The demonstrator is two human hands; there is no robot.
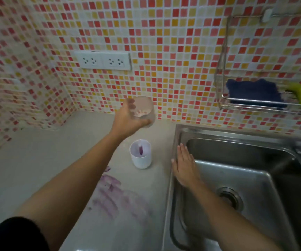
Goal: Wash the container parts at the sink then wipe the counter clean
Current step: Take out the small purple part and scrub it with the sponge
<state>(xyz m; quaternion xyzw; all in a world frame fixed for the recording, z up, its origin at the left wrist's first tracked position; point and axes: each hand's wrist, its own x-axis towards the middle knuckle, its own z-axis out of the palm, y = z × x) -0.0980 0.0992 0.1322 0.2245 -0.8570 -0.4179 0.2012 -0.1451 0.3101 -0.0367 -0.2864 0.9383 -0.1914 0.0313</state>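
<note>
My left hand (128, 118) wraps its fingers round the clear cup (144, 111), up by the wall. My right hand (185, 165) lies flat and empty on the sink (236, 171) edge. I should carry it over slowly, upright, past the white cup (141, 154).

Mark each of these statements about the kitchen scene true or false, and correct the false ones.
1. The left hand holds a clear cup above the counter. True.
2. The white cup lies on its side in the sink. False: it stands upright on the counter, beside the sink.
3. Purple smears mark the counter. True.
4. The right hand grips a sponge. False: it is open and flat, at the sink's left edge.
5. A blue cloth sits in the wire rack on the wall. True.
</note>
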